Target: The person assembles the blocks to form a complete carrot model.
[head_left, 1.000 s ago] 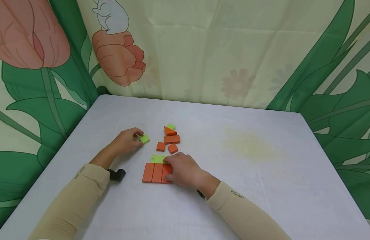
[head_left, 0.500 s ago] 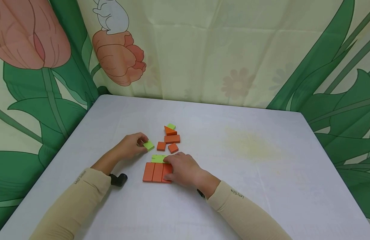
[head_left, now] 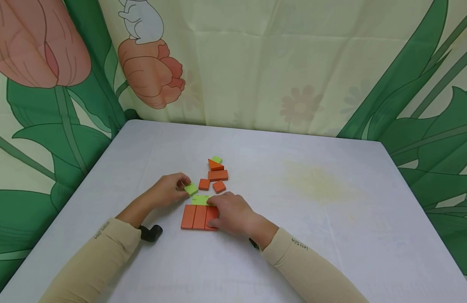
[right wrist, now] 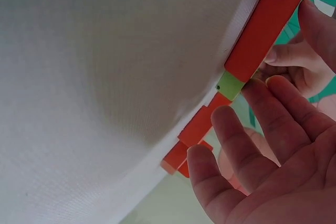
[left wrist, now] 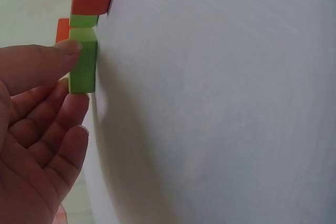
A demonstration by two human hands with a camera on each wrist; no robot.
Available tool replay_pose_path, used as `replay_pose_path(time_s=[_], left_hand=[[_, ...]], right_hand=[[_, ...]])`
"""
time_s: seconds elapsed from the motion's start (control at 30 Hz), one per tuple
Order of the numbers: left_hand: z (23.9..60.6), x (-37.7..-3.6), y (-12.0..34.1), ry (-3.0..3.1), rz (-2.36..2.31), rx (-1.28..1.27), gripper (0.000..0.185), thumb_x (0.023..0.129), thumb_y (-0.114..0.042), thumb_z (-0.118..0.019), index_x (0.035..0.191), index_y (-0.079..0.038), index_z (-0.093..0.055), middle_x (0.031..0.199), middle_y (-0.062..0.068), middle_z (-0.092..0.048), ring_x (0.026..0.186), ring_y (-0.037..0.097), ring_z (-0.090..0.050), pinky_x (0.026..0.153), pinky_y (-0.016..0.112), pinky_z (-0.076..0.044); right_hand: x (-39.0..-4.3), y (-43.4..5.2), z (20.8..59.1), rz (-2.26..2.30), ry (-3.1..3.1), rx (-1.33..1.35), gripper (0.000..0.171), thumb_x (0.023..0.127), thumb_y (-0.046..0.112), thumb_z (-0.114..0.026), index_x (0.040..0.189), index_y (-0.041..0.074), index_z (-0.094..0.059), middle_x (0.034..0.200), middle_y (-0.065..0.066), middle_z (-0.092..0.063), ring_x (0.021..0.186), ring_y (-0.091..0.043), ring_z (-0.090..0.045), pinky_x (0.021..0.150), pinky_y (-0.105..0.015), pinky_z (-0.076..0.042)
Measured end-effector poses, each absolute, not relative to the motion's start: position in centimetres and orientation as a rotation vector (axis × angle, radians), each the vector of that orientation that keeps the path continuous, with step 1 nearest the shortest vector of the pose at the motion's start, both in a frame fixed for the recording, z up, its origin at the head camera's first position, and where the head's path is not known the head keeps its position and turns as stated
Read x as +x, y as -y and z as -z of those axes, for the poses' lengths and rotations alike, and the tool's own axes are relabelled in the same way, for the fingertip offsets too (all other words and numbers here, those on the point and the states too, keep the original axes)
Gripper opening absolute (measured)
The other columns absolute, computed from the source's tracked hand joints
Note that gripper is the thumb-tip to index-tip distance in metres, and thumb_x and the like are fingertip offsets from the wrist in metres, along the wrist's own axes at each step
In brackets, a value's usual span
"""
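Note:
My left hand (head_left: pixel 168 190) pinches a small green square block (head_left: pixel 191 189), held low at the upper left corner of a block arrangement. In the left wrist view the thumb lies on that green block (left wrist: pixel 83 69), with a fingertip beneath it. Several orange rectangular blocks (head_left: pixel 193 217) lie side by side in a flat row, and a green strip of block (head_left: pixel 199 200) runs along their far edge. My right hand (head_left: pixel 233 214) rests at the right end, its thumb on the orange row and fingertips at the green strip, partly hiding both. Its fingers (right wrist: pixel 273 119) are only slightly bent in the right wrist view.
Two small orange squares (head_left: pixel 204 184) lie just beyond the arrangement. Farther back are an orange rectangle (head_left: pixel 218 175), an orange triangle (head_left: pixel 215 165) and another green block (head_left: pixel 217 159). A white cloth covers the table (head_left: pixel 313 252), with a patterned curtain (head_left: pixel 237 63) behind.
The left hand has moved right and toward the person, bringing the green square block close to the green strip. The right hand has stayed in place.

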State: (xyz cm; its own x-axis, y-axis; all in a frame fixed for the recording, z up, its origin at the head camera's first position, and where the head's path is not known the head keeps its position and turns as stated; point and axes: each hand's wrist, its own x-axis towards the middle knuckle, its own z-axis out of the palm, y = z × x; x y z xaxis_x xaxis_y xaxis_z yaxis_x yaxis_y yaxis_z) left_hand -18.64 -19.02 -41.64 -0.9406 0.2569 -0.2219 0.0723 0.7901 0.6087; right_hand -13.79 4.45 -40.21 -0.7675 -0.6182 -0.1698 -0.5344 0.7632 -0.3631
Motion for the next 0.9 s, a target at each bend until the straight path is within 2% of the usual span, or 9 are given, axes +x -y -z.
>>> replay_pose_path(time_s=[0.23,0.67,0.77,0.9], left_hand=[[41.7,-18.3,18.8,-2.7,-0.891,0.254,0.032,0.09,-0.005,-0.073,0.119,-0.001,-0.061,0.109,0.008,-0.063,0.099,0.024,-0.058,0.08,0.034,-0.053],[41.3,-17.6,18.7,-2.711,-0.855,0.307,0.029,0.091,-0.006,-0.071,0.119,-0.001,-0.066,0.114,0.009,-0.064,0.104,0.026,-0.058,0.091,0.041,-0.052],[41.2,-17.5,18.7,-2.722,-0.82,0.335,0.031,0.091,-0.011,-0.073,0.12,-0.001,-0.067,0.12,0.011,-0.062,0.111,0.029,-0.056,0.097,0.045,-0.049],[41.0,-17.2,18.8,-2.751,-0.707,0.419,0.041,0.088,-0.024,-0.078,0.122,-0.003,-0.068,0.128,0.014,-0.056,0.122,0.033,-0.05,0.103,0.05,-0.044]], right_hand=[[-13.8,-4.5,40.1,0.439,-2.674,-0.889,0.05,0.091,0.036,-0.074,0.134,0.014,-0.062,0.127,0.001,-0.065,0.122,-0.023,-0.053,0.099,-0.04,-0.045],[-13.7,-4.5,40.0,0.435,-2.669,-0.883,0.052,0.091,0.037,-0.074,0.136,0.014,-0.061,0.128,0.001,-0.064,0.121,-0.023,-0.053,0.1,-0.04,-0.045],[-13.7,-4.5,40.0,0.437,-2.666,-0.877,0.052,0.091,0.037,-0.074,0.136,0.014,-0.061,0.128,0.0,-0.064,0.121,-0.023,-0.053,0.099,-0.04,-0.045],[-13.7,-4.4,39.9,0.438,-2.66,-0.871,0.052,0.091,0.037,-0.074,0.136,0.014,-0.061,0.128,0.0,-0.064,0.121,-0.023,-0.054,0.099,-0.04,-0.045]])
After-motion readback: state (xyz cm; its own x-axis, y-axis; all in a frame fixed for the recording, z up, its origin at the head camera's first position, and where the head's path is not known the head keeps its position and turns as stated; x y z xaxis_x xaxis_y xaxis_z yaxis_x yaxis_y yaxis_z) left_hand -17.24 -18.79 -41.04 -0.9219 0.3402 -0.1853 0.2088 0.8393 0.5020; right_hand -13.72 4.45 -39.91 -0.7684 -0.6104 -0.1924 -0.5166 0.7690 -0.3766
